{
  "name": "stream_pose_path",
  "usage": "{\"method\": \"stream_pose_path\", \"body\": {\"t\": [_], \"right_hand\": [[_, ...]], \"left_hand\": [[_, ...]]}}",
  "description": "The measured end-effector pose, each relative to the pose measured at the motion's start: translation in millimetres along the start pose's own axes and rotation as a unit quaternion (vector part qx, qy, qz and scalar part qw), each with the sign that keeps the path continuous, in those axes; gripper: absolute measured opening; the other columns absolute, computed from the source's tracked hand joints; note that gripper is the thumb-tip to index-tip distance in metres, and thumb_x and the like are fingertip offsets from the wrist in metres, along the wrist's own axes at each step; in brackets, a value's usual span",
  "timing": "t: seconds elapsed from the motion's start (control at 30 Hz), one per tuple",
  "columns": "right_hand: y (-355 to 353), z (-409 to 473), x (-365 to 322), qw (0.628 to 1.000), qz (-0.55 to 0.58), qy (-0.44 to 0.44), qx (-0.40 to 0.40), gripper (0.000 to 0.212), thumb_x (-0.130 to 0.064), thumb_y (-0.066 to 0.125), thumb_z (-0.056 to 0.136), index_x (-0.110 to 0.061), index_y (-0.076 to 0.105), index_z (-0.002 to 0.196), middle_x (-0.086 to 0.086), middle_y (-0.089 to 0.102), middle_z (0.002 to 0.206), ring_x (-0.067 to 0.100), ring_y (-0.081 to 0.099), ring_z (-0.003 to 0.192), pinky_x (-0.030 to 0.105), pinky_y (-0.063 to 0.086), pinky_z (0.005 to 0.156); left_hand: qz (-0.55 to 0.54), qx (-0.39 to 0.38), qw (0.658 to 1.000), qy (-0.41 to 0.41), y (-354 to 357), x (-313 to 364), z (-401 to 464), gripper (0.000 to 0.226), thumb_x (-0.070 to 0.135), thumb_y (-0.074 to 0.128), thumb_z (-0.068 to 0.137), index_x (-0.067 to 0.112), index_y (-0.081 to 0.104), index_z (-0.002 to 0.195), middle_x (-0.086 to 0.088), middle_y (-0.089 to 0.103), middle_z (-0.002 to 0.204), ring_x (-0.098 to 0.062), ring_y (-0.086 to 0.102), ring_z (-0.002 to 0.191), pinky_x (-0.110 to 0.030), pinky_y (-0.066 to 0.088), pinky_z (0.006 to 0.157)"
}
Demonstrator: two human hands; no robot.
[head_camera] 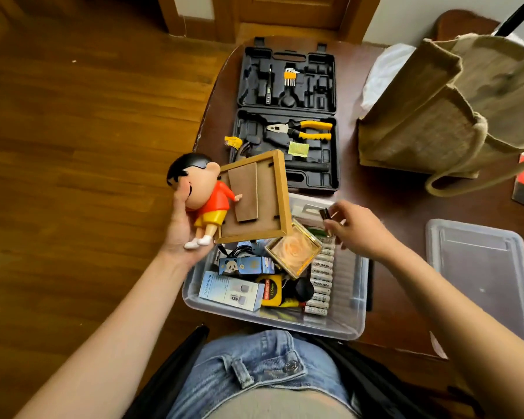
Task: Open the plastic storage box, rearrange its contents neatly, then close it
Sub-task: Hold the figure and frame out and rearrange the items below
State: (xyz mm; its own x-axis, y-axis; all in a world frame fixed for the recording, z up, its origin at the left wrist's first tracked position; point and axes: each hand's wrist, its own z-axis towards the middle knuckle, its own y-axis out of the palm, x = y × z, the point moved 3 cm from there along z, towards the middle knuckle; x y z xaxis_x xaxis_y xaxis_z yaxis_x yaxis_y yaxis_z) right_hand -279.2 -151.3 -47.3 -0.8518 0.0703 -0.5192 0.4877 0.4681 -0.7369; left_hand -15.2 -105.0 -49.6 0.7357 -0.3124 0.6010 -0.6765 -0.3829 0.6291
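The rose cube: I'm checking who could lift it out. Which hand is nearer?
Right. The right hand, pinching a small dark item, hovers just beside the rose cube. The left hand holds a figurine and frame farther off.

Bare forearms, no sleeves in view; light-blue denim shorts (254, 373) with a metal button (291, 366).

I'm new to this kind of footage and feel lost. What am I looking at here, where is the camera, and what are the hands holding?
No machine here: a person wears a camera on the head, looking down at their own arms. The left hand holds a cartoon figure and a wooden picture frame. The right hand pinches a small dark object over the open clear storage box, which holds batteries, a tape measure and small cartons. Its lid lies on the right. Behind are an open tool case and a bag.
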Motion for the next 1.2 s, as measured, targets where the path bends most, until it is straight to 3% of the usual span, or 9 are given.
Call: {"method": "stream_pose_path", "body": {"t": [0.1, 0.27, 0.43, 0.57, 0.7, 0.8, 0.93, 1.07, 1.2], "right_hand": [[7.5, -14.4, 15.6, 0.970, -0.240, 0.017, -0.025, 0.014, -0.017, 0.053, 0.090, -0.008, 0.060, 0.098, 0.011, 0.066, 0.099, 0.032, 0.063, 0.084, 0.031, 0.045, 0.062], [39.5, -4.8, 10.7, 0.928, -0.370, 0.003, -0.048, 0.023, 0.012, 0.050, 0.077, -0.005, 0.064, 0.087, 0.010, 0.068, 0.088, 0.028, 0.064, 0.076, 0.031, 0.042, 0.053], [58.2, 12.6, 19.2, 0.940, -0.335, 0.011, -0.061, 0.027, 0.010, 0.048, 0.077, -0.003, 0.067, 0.091, 0.012, 0.067, 0.095, 0.029, 0.065, 0.086, 0.032, 0.043, 0.059], [61.8, 16.9, 21.2, 0.954, -0.297, 0.025, -0.038, 0.025, 0.007, 0.047, 0.080, -0.001, 0.067, 0.092, 0.013, 0.068, 0.095, 0.029, 0.065, 0.086, 0.032, 0.044, 0.061], [61.2, 13.3, 18.9, 0.951, -0.306, 0.024, -0.034, 0.025, 0.010, 0.047, 0.080, -0.001, 0.067, 0.089, 0.014, 0.067, 0.094, 0.029, 0.063, 0.087, 0.031, 0.042, 0.060], [61.7, 2.4, 20.5, 0.947, -0.317, 0.017, -0.042, 0.025, 0.009, 0.047, 0.081, -0.002, 0.066, 0.092, 0.014, 0.066, 0.096, 0.030, 0.063, 0.089, 0.030, 0.042, 0.059], [74.3, -12.5, 26.4, 0.946, -0.300, 0.017, -0.122, 0.022, 0.001, 0.048, 0.085, -0.004, 0.062, 0.102, 0.012, 0.065, 0.103, 0.027, 0.063, 0.091, 0.031, 0.049, 0.068], [80.5, -8.0, 28.2, 0.959, -0.218, 0.022, -0.180, 0.029, 0.000, 0.049, 0.086, -0.001, 0.056, 0.114, 0.014, 0.059, 0.115, 0.028, 0.059, 0.102, 0.032, 0.051, 0.083], [86.9, 0.9, 32.9, 0.967, -0.138, 0.050, -0.206, 0.027, 0.000, 0.044, 0.089, -0.001, 0.059, 0.112, 0.015, 0.062, 0.113, 0.027, 0.060, 0.101, 0.033, 0.052, 0.087]], "left_hand": [[0.001, 0.010, 1.000, -0.018, 3.5, -7.7, 0.7, 0.103, 0.056, 0.090, 0.028, 0.014, 0.057, 0.116, -0.005, 0.072, 0.100, -0.021, 0.070, 0.095, -0.033, 0.053, 0.091], [-0.006, 0.041, 0.999, -0.026, 0.7, -14.8, 1.4, 0.121, 0.055, 0.091, 0.020, 0.013, 0.052, 0.127, -0.007, 0.064, 0.110, -0.027, 0.057, 0.113, -0.037, 0.045, 0.101], [-0.021, 0.065, 0.997, -0.037, -3.9, -16.8, -3.6, 0.131, 0.051, 0.093, 0.019, 0.012, 0.046, 0.135, -0.011, 0.055, 0.132, -0.028, 0.049, 0.127, -0.042, 0.037, 0.109], [-0.012, 0.061, 0.998, -0.028, -3.3, -16.3, -5.2, 0.120, 0.054, 0.092, 0.019, 0.015, 0.052, 0.126, -0.008, 0.061, 0.117, -0.027, 0.057, 0.116, -0.037, 0.044, 0.103], [-0.006, 0.065, 0.998, -0.017, -5.5, -14.2, -3.3, 0.124, 0.057, 0.091, 0.021, 0.013, 0.050, 0.130, -0.011, 0.053, 0.130, -0.031, 0.043, 0.132, -0.044, 0.031, 0.113], [-0.010, 0.061, 0.998, -0.022, -9.6, -15.0, -2.4, 0.117, 0.057, 0.090, 0.022, 0.014, 0.054, 0.124, -0.010, 0.057, 0.124, -0.031, 0.041, 0.134, -0.044, 0.032, 0.113], [-0.004, 0.037, 0.999, -0.039, -17.2, -15.8, -1.9, 0.105, 0.056, 0.090, 0.027, 0.015, 0.057, 0.118, -0.006, 0.069, 0.105, -0.029, 0.057, 0.117, -0.039, 0.044, 0.102], [0.000, 0.017, 0.999, -0.037, -20.8, -14.9, -0.4, 0.095, 0.056, 0.089, 0.034, 0.015, 0.060, 0.115, -0.006, 0.072, 0.101, -0.026, 0.067, 0.100, -0.037, 0.053, 0.091], [0.005, 0.016, 0.999, -0.042, -21.1, -15.6, 1.8, 0.098, 0.057, 0.089, 0.033, 0.016, 0.059, 0.116, -0.006, 0.070, 0.104, -0.025, 0.066, 0.102, -0.040, 0.047, 0.097]]}}
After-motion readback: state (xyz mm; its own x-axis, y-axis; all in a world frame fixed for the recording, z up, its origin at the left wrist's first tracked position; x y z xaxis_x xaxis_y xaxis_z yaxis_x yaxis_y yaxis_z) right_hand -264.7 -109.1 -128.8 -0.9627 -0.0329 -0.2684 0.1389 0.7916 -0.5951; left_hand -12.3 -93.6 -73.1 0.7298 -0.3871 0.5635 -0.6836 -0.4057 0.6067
